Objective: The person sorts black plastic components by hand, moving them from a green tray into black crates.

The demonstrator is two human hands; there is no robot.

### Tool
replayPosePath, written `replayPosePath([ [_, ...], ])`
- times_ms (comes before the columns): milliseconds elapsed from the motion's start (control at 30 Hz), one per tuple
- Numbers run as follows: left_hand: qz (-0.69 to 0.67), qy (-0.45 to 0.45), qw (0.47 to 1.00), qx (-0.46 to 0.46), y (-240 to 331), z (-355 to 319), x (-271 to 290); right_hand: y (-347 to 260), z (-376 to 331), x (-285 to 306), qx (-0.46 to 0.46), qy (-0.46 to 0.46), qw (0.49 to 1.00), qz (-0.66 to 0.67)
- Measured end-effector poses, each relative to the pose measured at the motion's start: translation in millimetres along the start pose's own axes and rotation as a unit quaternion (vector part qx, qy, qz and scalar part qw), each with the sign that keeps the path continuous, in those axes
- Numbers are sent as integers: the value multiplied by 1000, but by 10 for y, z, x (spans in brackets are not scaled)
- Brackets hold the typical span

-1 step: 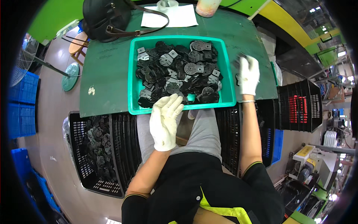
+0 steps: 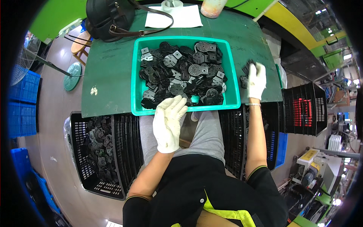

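A teal plastic tray (image 2: 235,81) on the green table is heaped with black, round-ended plastic parts (image 2: 177,89). My left hand (image 2: 168,123), in a white glove, hovers by the tray's near rim with its fingers stretched out and nothing visible in it. To the right of the tray my right hand (image 2: 257,82), also gloved in white, grips a dark plastic part (image 2: 249,65) between thumb and fingers; it is slightly blurred. Another black part (image 2: 244,82) lies on the table beside that hand, partly hidden by it.
A black bag (image 2: 109,19) with a brown strap, white paper (image 2: 189,19), a tape roll (image 2: 172,3) and a stained cup (image 2: 212,8) sit at the back of the green table (image 2: 109,75). Black crates flank my legs; the left crate (image 2: 119,151) holds similar parts.
My right hand has shifted slightly right and nearer to me with the dark part, and more of the part on the table shows. The left hand has stayed nearly still.
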State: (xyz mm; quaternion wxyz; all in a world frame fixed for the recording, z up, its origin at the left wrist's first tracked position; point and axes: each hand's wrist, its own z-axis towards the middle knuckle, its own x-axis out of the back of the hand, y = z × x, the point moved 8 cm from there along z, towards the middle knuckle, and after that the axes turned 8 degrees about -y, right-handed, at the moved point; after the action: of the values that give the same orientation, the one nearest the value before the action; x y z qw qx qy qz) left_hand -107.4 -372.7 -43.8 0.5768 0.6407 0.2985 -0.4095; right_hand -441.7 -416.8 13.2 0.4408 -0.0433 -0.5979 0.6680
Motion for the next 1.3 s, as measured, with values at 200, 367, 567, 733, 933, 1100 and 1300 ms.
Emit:
replayPosePath([
  [200,4,20,1000,-4,-44,-4,19,840,-83,106,145,-23,926,-347],
  [367,14,27,1000,-7,-18,-13,11,517,207,71,154,7,910,-385],
  [567,24,37,999,-12,-3,-31,6,-786,211,-795,383,-120,894,-201],
  [733,10,11,1000,-11,-21,-9,-21,-774,314,-1390,330,-310,835,-311],
  [933,22,2,1000,-11,23,26,-125,-675,-69,-1168,0,-382,912,150],
  [1100,12,2,1000,17,-26,119,-221,-724,-822,-1300,-132,-490,742,438],
  [1300,-9,8,1000,21,-42,149,-211,-802,-1059,-1348,-194,-506,672,505],
])
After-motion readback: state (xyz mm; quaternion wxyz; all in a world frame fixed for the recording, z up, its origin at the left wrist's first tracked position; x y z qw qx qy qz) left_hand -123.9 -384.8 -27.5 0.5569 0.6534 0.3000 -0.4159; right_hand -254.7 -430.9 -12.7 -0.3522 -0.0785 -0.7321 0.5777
